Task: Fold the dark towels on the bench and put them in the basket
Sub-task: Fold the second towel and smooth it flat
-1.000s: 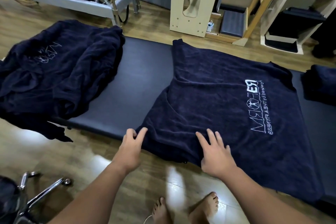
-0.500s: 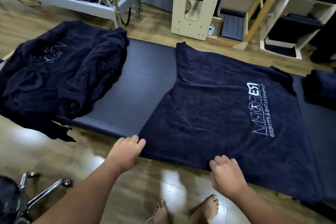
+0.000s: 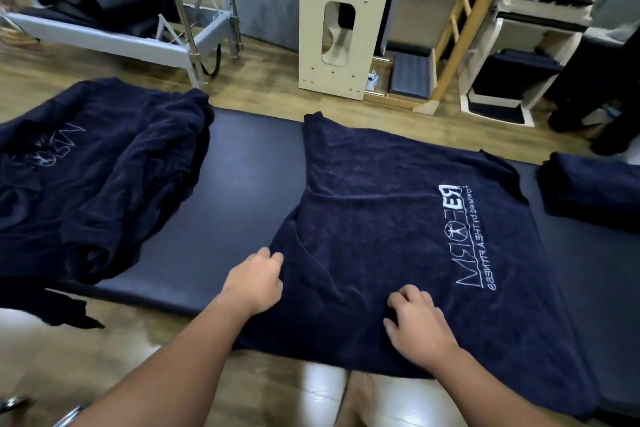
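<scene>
A dark navy towel [image 3: 391, 225] with a white logo lies spread over the black padded bench [image 3: 242, 184], its near edge hanging off the front. My left hand [image 3: 254, 279] pinches the towel's near left edge. My right hand [image 3: 415, 322] grips the fabric at its near middle, fingers curled into the cloth. A rumpled heap of dark towels [image 3: 93, 177] covers the bench's left end. A folded dark towel [image 3: 592, 194] rests at the right end. No basket is in view.
Behind the bench, on the wooden floor, stand a white-framed exercise machine [image 3: 114, 31], a pale wooden arched unit [image 3: 343, 24], a wooden ladder frame [image 3: 464, 35] and white padded boxes [image 3: 530, 45]. A chrome chair base [image 3: 20, 406] sits at bottom left.
Both hands slid back from the flat towel to its near edge, then closed on the fabric and moved forward over the bench. The camera tilted up slightly.
</scene>
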Demonstrator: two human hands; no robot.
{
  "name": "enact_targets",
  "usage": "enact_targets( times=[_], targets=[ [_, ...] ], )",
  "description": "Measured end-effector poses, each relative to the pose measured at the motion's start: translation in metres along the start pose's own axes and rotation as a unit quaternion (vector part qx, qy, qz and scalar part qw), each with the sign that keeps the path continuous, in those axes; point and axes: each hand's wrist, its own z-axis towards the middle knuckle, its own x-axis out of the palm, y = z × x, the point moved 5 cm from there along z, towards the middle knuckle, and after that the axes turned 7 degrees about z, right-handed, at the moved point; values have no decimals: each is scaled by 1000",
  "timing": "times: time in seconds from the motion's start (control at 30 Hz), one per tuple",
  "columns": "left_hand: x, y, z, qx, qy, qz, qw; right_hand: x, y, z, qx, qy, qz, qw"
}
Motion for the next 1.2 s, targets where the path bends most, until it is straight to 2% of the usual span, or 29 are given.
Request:
enact_targets(
  times=[0.13,0.23,0.47,0.57,0.63,0.8,0.9,0.97,1.03,1.2],
  targets=[
    [-5,-7,45,-28,-3,-32,999,-14,-12,41,14,-6,50,999],
    [-14,-16,79,-55,-9,-121,991,-24,-19,78,18,-6,64,998],
    [-31,-26,162,-177,11,-296,939,-55,-38,158,29,14,94,995],
    [-38,-29,194,-199,4,-352,915,-72,-56,189,46,9,99,994],
    [-44,-32,214,-208,-2,-414,886,-82,-63,206,66,-1,94,993],
    [-69,-44,258,-214,4,-626,750,-109,-49,248,44,-111,40,992],
    [-75,-43,290,-201,9,-685,700,-117,-33,283,28,-73,65,995],
    [-75,-39,311,-199,26,-691,694,-123,-25,306,46,-35,76,995],
    [-79,-36,333,-176,49,-683,707,-127,-18,328,77,7,89,993],
    [-105,-35,376,-77,62,-597,796,-138,-7,365,128,68,83,986]
  ],
)
